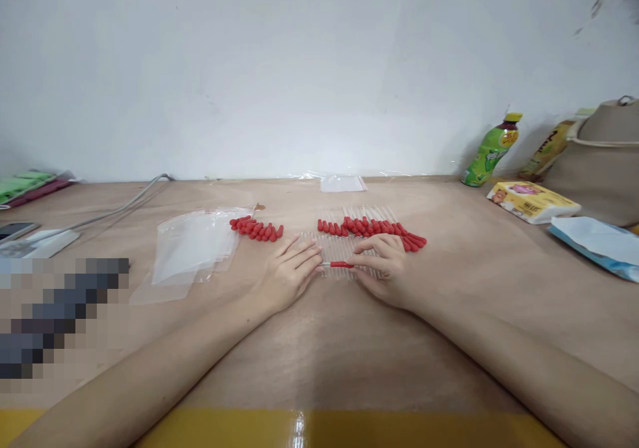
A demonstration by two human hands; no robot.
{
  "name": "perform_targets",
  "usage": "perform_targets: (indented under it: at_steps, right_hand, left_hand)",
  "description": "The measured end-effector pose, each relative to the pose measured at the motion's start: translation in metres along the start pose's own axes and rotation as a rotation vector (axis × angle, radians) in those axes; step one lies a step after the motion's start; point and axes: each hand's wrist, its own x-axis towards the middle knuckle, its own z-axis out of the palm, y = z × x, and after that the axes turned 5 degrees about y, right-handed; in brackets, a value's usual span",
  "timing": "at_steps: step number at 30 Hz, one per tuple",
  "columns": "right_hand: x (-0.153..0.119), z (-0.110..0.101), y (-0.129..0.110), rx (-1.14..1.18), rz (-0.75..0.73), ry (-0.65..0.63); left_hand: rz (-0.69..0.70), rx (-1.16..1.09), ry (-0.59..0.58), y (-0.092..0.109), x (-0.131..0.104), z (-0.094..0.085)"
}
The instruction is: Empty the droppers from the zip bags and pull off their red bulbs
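Between my hands lies a thin clear tube with a red rubber piece [340, 264] on it. My left hand [290, 271] is closed on the clear end of the tube, at its left. The fingertips of my right hand [383, 267] pinch the right end of the red rubber piece. Beneath and behind them is a row of clear tubes [339, 245], partly hidden by my hands. Red rubber pieces [369, 227] lie in a band behind my right hand. A smaller group of red pieces [257, 228] sits behind my left hand.
Clear plastic bags [192, 248] are spread at the left, with a cable [120, 207] and a phone [17, 230] beyond. Along the right stand a green bottle [492, 152], a yellow tissue pack [534, 202], a blue-white packet [599, 241] and a beige bag [594, 168].
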Motion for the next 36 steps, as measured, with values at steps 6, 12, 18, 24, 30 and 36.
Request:
perform_targets:
  at_steps: [6, 12, 18, 24, 30, 36]
  right_hand:
    - [0.005, 0.005, -0.011, -0.119, -0.129, -0.055]
    - [0.004, 0.009, -0.013, -0.133, -0.260, -0.039]
    - [0.000, 0.011, -0.007, -0.021, -0.335, -0.023]
    - [-0.001, 0.008, -0.006, -0.016, -0.414, 0.000]
    - [-0.002, 0.004, -0.007, -0.060, -0.460, 0.006]
    - [0.003, -0.007, -0.008, -0.150, -0.603, -0.022]
  left_hand:
    - [0.033, -0.031, -0.043, 0.009, 0.002, 0.002]
    - [0.039, -0.129, -0.054, 0.014, 0.001, 0.002]
    - [0.039, -0.235, -0.072, 0.012, -0.001, 0.003]
    - [0.024, -0.298, -0.098, 0.011, -0.002, 0.001]
    - [0.004, -0.325, -0.118, 0.011, -0.004, -0.004]
    - [0.016, -0.337, -0.117, 0.011, -0.005, -0.007]
